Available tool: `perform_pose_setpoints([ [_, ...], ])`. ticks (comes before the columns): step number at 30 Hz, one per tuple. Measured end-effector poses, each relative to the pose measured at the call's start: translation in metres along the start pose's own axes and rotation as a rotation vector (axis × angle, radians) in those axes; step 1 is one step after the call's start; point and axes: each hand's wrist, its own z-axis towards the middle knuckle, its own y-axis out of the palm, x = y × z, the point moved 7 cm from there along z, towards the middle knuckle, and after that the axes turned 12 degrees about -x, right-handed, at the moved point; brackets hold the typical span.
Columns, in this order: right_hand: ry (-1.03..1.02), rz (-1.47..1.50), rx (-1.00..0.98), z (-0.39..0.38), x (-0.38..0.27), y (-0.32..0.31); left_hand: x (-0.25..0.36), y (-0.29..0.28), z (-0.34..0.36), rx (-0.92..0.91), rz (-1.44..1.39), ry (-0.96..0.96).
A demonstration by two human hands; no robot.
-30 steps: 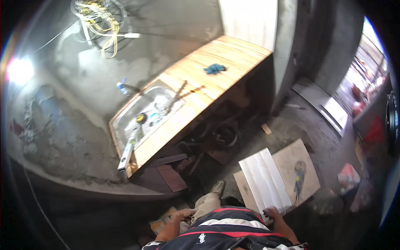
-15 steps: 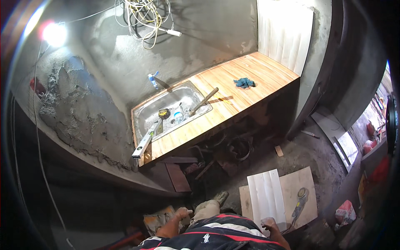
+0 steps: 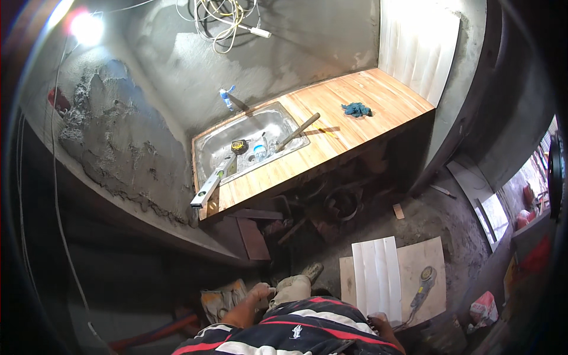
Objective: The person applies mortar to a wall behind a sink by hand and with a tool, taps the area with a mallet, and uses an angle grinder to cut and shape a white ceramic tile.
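My left hand (image 3: pixel 260 291) is beside my trouser leg (image 3: pixel 293 290), its fingers curled; what they hold, if anything, is too small to make out. My right hand (image 3: pixel 378 320) is low by the hem of my striped shirt (image 3: pixel 319 322), near the bottom of a white ribbed panel (image 3: pixel 377 277). Its fingers are partly hidden and dark. That panel lies over a brown board (image 3: pixel 436 254) on the floor. On the board rests an angle grinder (image 3: pixel 424 287) with its cord trailing toward my right hand.
A wood-look countertop (image 3: pixel 390 89) holds a steel sink (image 3: pixel 207 148), with a spirit level (image 3: pixel 207 192), tape measure (image 3: pixel 239 146) and hammer (image 3: pixel 299 131) at it. A blue cloth (image 3: pixel 357 109) lies farther right. Tile pieces (image 3: pixel 253 236) and a bucket (image 3: pixel 343 204) sit beneath.
The view has shifted, so the counter sits slightly higher and farther right. My right hand, whose fingers showed against the white panel, is now drawn nearer my shirt.
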Motion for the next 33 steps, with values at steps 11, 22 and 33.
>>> perform_pose_setpoints([
  [11,-0.103,-0.047,-0.015,-0.005,-0.027,-0.005,0.002,0.005,-0.011,-0.007,-0.114,-0.043],
  [22,-0.189,-0.195,-0.021,0.01,-0.018,-0.01,0.007,0.002,-0.017,-0.006,-0.074,-0.033],
  [33,-0.07,0.052,-0.02,0.013,0.002,0.0,0.012,-0.002,-0.024,0.026,-0.18,-0.048],
])
